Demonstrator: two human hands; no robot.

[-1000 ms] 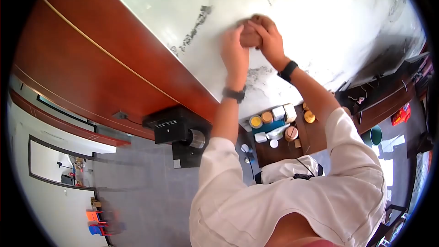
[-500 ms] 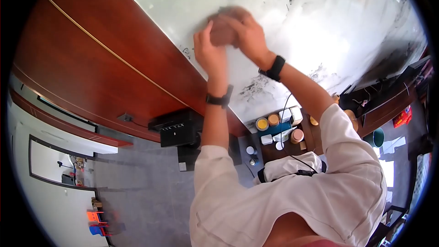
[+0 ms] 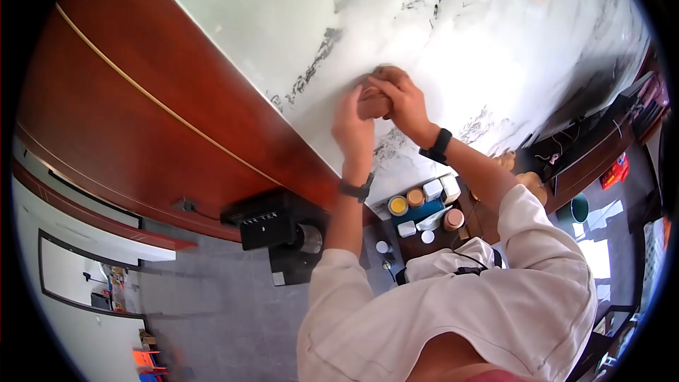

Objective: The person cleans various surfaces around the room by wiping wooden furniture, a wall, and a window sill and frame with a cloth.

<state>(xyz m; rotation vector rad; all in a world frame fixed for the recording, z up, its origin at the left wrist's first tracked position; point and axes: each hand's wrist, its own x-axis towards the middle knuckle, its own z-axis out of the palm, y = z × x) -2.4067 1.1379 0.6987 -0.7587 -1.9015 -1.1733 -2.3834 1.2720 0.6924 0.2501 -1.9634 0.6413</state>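
Observation:
A small brown, rounded piece (image 3: 375,105), too indistinct to tell its kind, is between my hands in front of the white, black-veined marble surface (image 3: 311,35). Fingers of my left hand (image 3: 353,133) are closed on its near left side, thumb pointing up. From the right, my right hand (image 3: 409,107) curls around the piece, its fingers partly hiding the top. Both wrists carry black bands. Whether the piece touches the marble cannot be made out.
Reddish-brown wood panelling (image 3: 177,92) borders the marble on the left. Below are a black machine (image 3: 265,230), jars and white containers around a teal tray (image 3: 429,210), and a white bag (image 3: 453,262). A green bin (image 3: 578,207) stands at right.
Both hands, with the brown piece between them, have come lower in the view and shifted right, closer to my body. The camera view has also shifted slightly.

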